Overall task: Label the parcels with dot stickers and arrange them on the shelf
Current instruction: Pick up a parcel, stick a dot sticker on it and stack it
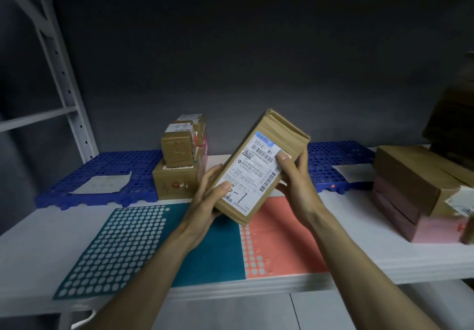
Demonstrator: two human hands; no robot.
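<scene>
While both hands (207,196) hold parcel (259,168), stickers lie below.

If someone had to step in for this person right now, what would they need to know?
Left hand: grips the lower end of a brown parcel, held tilted above the shelf.
Right hand: holds the upper right side, thumb pressed on the shipping label's corner.
Teal sticker sheet and pink sticker sheet lie flat on the shelf below.
Done: stacked parcels sit by the left blue mat, some with reddish marks.
Left: place this parcel; more boxes wait on the right.
</scene>
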